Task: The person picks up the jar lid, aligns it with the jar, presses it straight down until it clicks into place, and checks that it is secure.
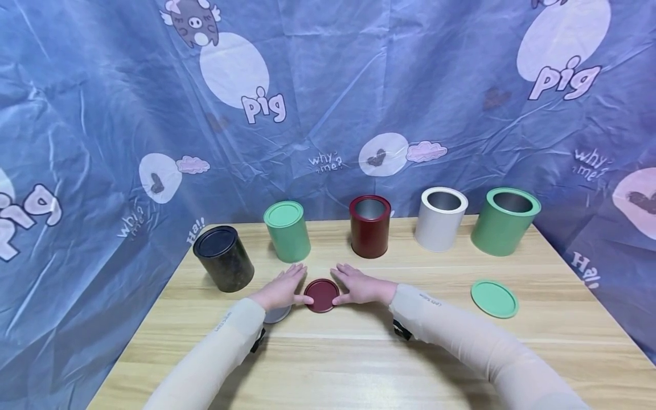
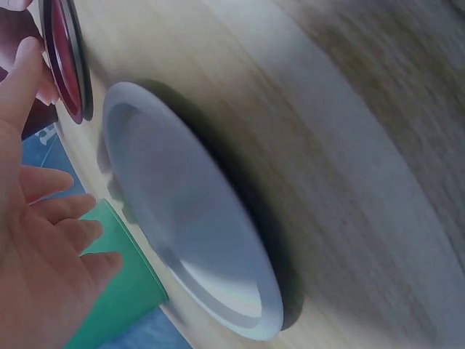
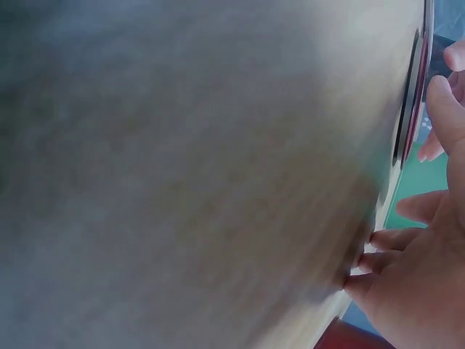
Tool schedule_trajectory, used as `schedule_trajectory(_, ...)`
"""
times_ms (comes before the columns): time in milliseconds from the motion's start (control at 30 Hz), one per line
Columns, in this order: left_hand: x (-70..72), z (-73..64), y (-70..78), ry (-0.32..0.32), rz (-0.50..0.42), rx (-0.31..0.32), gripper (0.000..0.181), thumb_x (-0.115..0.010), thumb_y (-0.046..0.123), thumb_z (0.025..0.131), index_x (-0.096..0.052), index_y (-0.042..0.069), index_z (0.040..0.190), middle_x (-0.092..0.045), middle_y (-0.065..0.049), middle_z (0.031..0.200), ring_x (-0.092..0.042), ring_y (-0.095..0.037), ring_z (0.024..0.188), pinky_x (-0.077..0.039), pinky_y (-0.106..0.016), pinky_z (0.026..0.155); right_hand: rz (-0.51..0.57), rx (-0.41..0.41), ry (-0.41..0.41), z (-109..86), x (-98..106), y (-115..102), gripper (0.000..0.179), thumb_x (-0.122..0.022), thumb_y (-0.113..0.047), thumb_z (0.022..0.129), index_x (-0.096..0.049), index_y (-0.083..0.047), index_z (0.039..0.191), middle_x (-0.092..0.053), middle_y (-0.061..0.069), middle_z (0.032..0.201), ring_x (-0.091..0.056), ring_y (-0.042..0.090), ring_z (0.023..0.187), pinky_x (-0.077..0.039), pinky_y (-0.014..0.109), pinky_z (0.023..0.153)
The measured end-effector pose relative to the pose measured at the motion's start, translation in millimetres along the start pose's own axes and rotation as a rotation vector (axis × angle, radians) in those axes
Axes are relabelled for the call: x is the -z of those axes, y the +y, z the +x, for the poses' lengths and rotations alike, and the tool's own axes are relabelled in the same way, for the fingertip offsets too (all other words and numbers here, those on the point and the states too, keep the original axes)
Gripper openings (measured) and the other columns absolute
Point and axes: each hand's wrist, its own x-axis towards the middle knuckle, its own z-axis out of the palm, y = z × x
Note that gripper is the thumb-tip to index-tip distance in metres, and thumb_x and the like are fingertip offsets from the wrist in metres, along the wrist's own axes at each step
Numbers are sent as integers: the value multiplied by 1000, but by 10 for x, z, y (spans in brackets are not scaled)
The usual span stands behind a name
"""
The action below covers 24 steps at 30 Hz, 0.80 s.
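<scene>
Beyond red lid (image 1: pixel 322 295), likely passage beside red can (image 1: pixel 370 236)

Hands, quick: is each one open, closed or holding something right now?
Left hand: open, thumb at the edge of the red lid, holding nothing.
Right hand: open, thumb at the opposite edge, holding nothing.

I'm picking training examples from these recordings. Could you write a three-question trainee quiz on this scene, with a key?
1. Which lid lies between the left hand and the right hand: (a) green, (b) dark red, (c) white?
2. True or false: the white can has its lid on.
3. How many cans stand on the table?

Key:
1. b, the dark red lid.
2. False; the white can is open at the top.
3. Five: black can, lidded green can, dark red can, white can, open green can.
</scene>
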Motion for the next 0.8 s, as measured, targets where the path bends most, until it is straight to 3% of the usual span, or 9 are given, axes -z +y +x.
schedule_trajectory(367, -41, 28, -12, -40, 24, 3, 85, -72, 39, 85, -36, -11, 143, -27, -29, 153, -22, -41, 145, -21, -54, 118, -52, -2, -3, -5, -12, -18, 80, -69, -39, 88, -36, 6, 145, -21, 31, 155, -17, 46, 145, -19, 54, 119)
schedule_trajectory(800, -54, -2, -13, -62, -7, 6, 83, -80, 35, 78, -44, -7, 140, -29, -28, 153, -32, -39, 141, -31, -47, 115, -75, -7, 7, 12, -39, -10, 81, -74, -38, 84, -39, 4, 144, -23, 29, 155, -19, 45, 145, -22, 52, 119)
